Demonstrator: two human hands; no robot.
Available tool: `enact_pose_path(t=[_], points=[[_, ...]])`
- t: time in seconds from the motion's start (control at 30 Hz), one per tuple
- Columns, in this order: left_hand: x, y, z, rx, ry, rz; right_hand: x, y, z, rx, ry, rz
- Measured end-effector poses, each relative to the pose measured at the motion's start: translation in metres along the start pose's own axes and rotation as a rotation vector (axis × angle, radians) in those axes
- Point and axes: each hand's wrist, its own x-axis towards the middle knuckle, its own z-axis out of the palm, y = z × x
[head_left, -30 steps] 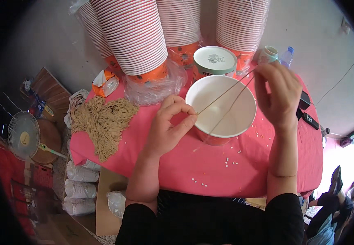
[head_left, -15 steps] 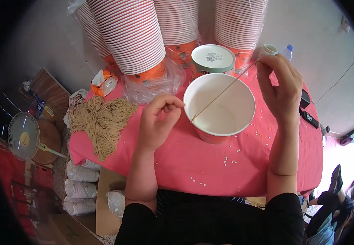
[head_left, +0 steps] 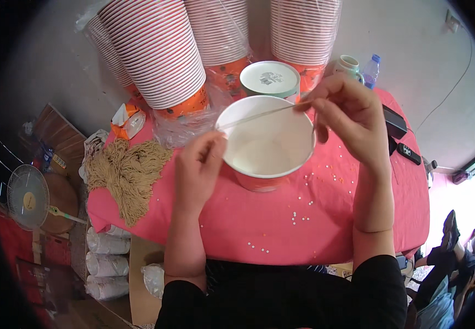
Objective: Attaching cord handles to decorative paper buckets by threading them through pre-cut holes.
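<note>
A white paper bucket with an orange outside stands on the pink tablecloth. A thin pale string is stretched across its mouth. My left hand pinches the string's left end at the bucket's left rim. My right hand pinches the other end above the right rim. A bundle of tan strings lies on the cloth to the left.
Tall stacks of striped paper buckets in plastic wrap lean at the table's back. A green-rimmed lid, a mug, a water bottle and black remotes lie nearby. Small white beads dot the cloth. A fan stands at left.
The string has gone from a slanted doubled line to one taut line across the bucket's mouth. My left hand moved to the bucket's rim; my right hand lowered toward the rim.
</note>
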Motion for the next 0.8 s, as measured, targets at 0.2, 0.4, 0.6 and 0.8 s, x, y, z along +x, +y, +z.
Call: enact_pose_path(t=[0.2,0.4,0.6,0.8], points=[[0.002,0.006,0.003,0.149,0.217,0.330,-0.001,0.014,0.013,0.183,-0.184,0.153],[-0.009,0.036,0.014,0.426,-0.100,0.628,0.001,0.018,0.016,0.219,-0.234,0.117],[-0.004,0.024,0.005,0.393,-0.297,0.538,0.004,0.010,-0.002,0.407,-0.250,0.192],[0.005,0.030,-0.034,0.405,-0.226,0.385,0.005,0.015,0.007,0.524,-0.310,0.225]])
